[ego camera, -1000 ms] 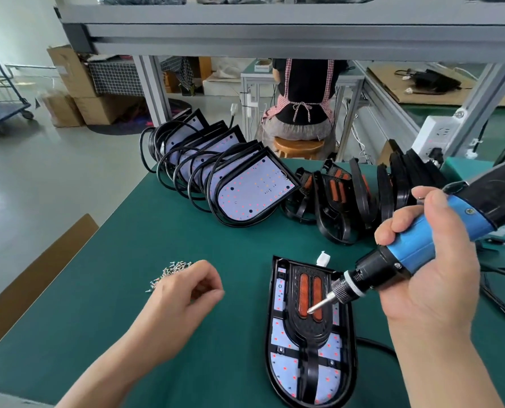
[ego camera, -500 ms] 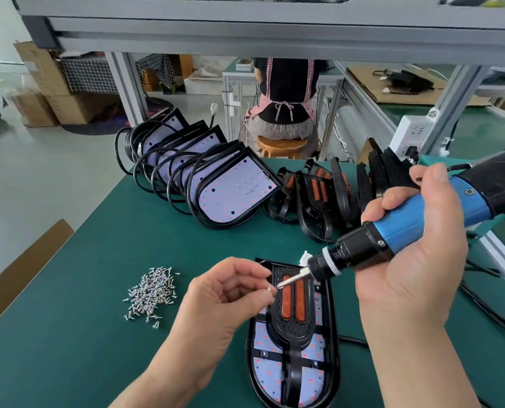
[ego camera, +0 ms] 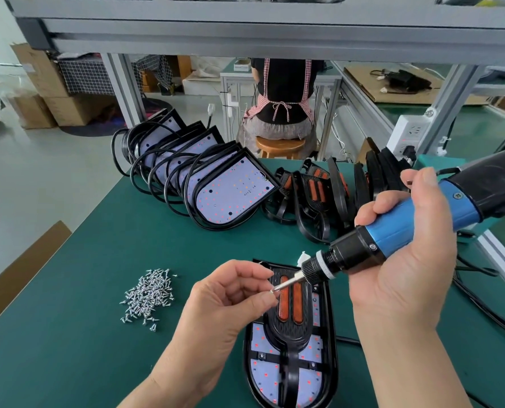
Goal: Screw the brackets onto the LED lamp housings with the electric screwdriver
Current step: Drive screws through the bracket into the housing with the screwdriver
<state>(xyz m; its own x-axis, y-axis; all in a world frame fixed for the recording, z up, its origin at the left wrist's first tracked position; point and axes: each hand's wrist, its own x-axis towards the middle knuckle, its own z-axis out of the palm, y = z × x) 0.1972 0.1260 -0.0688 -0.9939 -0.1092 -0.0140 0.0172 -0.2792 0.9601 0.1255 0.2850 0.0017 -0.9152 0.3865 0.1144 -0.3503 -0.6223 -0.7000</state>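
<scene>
A work table (ego camera: 98, 260) topped with dark green matting fills the lower frame. A loose pile of small silver screws (ego camera: 148, 295) lies at lower left. One lamp housing (ego camera: 313, 378) lies flat at lower centre, LED board up. A row of lamp housings (ego camera: 233, 192) leans together at centre, with black parts with orange inserts (ego camera: 316, 195) on edge to its right. Black cables (ego camera: 481, 290) trail along the right edge.

Counter (ego camera: 83, 334): fills lower frame.
Screw pile (ego camera: 148, 295): lower left, on counter, left of near housing.
Near housing (ego camera: 263, 375): bottom centre, flat on counter; bracket (ego camera: 289, 334) on it.
Housing row (ego camera: 230, 195): centre left, behind, leaning in line.
Bracket stack (ego camera: 316, 198): just right of row.
Electric screwdriver (ego camera: 407, 222): right, in right grip (ego camera: 401, 275), over near housing; bit meets screw (ego camera: 271, 291) in left grip (ego camera: 224, 304).
</scene>
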